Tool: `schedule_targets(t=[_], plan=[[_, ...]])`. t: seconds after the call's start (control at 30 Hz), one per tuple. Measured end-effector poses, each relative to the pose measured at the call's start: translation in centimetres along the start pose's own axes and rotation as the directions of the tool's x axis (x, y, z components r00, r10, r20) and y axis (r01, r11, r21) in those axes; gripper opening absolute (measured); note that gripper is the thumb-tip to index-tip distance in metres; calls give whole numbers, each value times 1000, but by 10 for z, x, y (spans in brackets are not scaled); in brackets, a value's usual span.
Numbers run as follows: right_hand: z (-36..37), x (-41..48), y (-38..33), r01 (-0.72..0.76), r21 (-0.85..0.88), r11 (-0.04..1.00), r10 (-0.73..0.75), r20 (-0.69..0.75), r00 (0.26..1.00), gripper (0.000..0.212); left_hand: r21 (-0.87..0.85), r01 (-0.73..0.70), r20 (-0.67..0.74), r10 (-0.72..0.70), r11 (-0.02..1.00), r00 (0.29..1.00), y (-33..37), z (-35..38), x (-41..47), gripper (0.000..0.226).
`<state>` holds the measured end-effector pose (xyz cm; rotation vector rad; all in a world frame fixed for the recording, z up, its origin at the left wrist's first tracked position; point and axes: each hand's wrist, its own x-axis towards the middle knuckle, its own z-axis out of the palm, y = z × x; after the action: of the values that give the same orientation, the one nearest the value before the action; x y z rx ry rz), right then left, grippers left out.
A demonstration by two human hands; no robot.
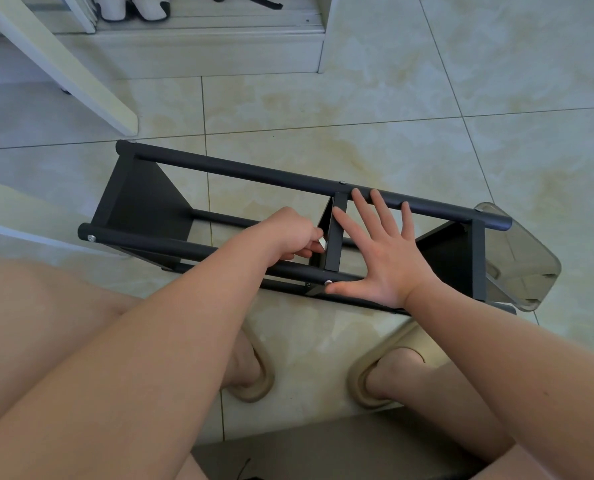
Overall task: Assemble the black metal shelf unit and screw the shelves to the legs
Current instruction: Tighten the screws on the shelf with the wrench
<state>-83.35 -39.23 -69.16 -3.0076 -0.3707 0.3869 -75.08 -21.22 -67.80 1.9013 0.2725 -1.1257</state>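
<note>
While flat right hand spans tubular legs, left hand pinches silvery piece

You wear beige slides on both feet, the left slide and the right slide (thick, rounded, soft-looking); your arms and legs are bare throughout.

Glossy beige marble-patterned floor tiles with thin dark grout lines lay under soft, even light. A slanted white furniture leg stood upper left, near a pale raised threshold.
</note>
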Motion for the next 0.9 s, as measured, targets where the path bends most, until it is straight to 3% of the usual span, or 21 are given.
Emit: schedule_targets(t=[0.47, 0.9], plan=[[-1, 0, -1, 3, 4, 1000, -3, -4, 1000, 119, 105, -82, 136, 67, 991, 988, -9, -14, 2, 14], [-1, 0, -1, 0, -9, 1000, 0, 4, 1000, 119, 326, -174, 220, 104, 929, 970, -9, -19, -1, 23]])
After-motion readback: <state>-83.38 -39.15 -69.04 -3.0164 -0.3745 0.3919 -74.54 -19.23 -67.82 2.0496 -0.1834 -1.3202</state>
